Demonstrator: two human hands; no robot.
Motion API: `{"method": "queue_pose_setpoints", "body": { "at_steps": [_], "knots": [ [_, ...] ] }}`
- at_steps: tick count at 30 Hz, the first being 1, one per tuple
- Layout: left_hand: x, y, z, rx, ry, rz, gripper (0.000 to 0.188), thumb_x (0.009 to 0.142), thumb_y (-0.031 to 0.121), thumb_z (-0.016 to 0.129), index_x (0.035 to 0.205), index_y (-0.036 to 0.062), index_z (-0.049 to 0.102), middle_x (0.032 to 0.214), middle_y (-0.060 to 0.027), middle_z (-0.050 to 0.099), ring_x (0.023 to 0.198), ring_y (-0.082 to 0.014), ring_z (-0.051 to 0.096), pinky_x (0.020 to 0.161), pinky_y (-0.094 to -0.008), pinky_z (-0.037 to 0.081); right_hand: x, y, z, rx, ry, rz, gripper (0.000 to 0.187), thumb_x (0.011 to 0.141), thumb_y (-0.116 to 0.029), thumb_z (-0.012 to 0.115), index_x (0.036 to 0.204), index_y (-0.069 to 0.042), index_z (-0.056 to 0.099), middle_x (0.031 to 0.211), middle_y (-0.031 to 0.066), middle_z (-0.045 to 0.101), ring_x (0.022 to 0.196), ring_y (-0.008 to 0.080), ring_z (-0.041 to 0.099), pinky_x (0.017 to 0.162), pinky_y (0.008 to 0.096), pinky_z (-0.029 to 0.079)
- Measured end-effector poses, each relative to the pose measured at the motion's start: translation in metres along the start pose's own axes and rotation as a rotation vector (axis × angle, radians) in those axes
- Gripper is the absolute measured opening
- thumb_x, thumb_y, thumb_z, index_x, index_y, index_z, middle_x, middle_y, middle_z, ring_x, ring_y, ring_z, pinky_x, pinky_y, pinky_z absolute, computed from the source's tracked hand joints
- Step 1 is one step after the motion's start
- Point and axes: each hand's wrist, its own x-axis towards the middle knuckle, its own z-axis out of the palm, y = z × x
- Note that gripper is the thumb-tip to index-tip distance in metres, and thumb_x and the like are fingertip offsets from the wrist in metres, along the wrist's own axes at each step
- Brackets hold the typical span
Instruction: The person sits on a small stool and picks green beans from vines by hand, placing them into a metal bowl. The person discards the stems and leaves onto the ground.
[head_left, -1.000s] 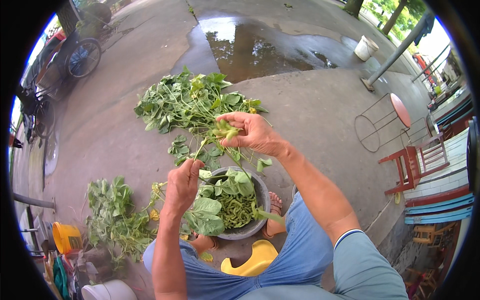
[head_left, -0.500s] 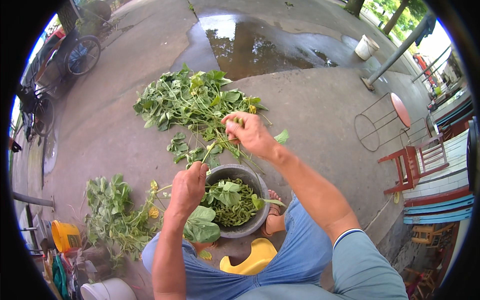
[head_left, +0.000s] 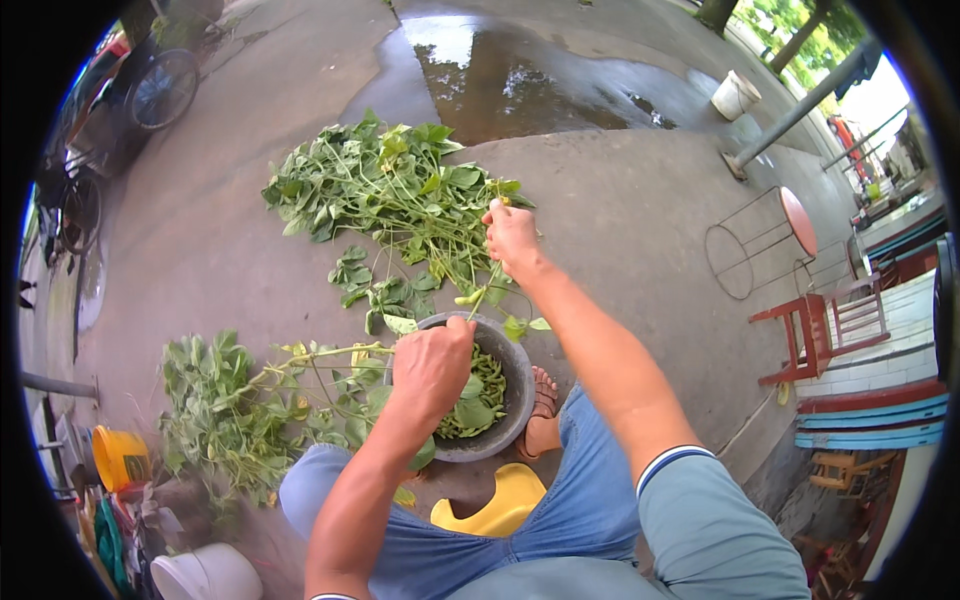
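Observation:
My left hand (head_left: 433,368) is closed round the stem of a green bean plant (head_left: 330,352), just above the left side of a dark grey bucket (head_left: 522,385). Leafy parts of that plant trail leftward. Farther out, my right hand (head_left: 512,238) is closed at the edge of the far leaf pile, its fingertips partly hidden. A thin stem stretches between the two hands, with a plump pod (head_left: 470,298) hanging on it. Inside the bucket lie many green bean pods (head_left: 482,395), partly covered by leaves and my left hand.
A heap of cut bean plants (head_left: 350,185) lies beyond the bucket, another (head_left: 205,400) to the left. Between my feet is a yellow plastic stool (head_left: 500,505). Yellow (head_left: 118,458) and white (head_left: 215,575) buckets stand at lower left. A round stool (head_left: 797,222) and red chair (head_left: 800,335) are right.
My left hand has moved right, over the bucket's edge, bringing the stem along. My right hand has gone farther away and slightly right. A pod now shows between the hands.

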Motion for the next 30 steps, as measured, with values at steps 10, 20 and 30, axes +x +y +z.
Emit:
{"method": "queue_pose_setpoints", "body": {
  "at_steps": [10,20,30],
  "knots": [
    [-0.035,-0.036,-0.009,0.183,0.061,-0.052,0.030,0.100,0.026,0.059,0.077,0.0053,0.057,0.063,-0.0179,0.065,0.056,-0.0368,0.064,0.053,-0.0458,0.049,-0.009,-0.047,-0.029,-0.528,-0.562,-0.136,0.056,0.091,-0.057,0.063,0.088,-0.003,0.078,0.080,0.0165,0.073,0.072,0.0259,0.069,0.072,0.0420,0.054],
    [-0.034,-0.027,0.003,0.192,0.053,-0.016,0.029,0.100,0.026,0.059,0.078,0.0052,0.058,0.063,-0.0160,0.065,0.056,-0.0357,0.065,0.053,-0.0449,0.049,-0.077,-0.042,0.014,-0.664,-1.081,-0.156,0.035,0.091,-0.035,0.067,0.087,-0.001,0.076,0.069,0.0055,0.072,0.063,0.0138,0.065,0.062,0.0319,0.051],
    [-0.016,-0.019,0.014,0.115,-0.031,-0.145,0.030,0.100,0.022,0.057,0.079,0.0018,0.062,0.063,-0.0199,0.065,0.060,-0.0367,0.068,0.056,-0.0453,0.051,-0.056,0.027,0.045,-0.184,-0.257,-0.055,0.035,0.099,-0.028,0.059,0.077,-0.001,0.067,0.062,0.0056,0.059,0.051,0.0149,0.050,0.048,0.0341,0.038]
  ]
}}
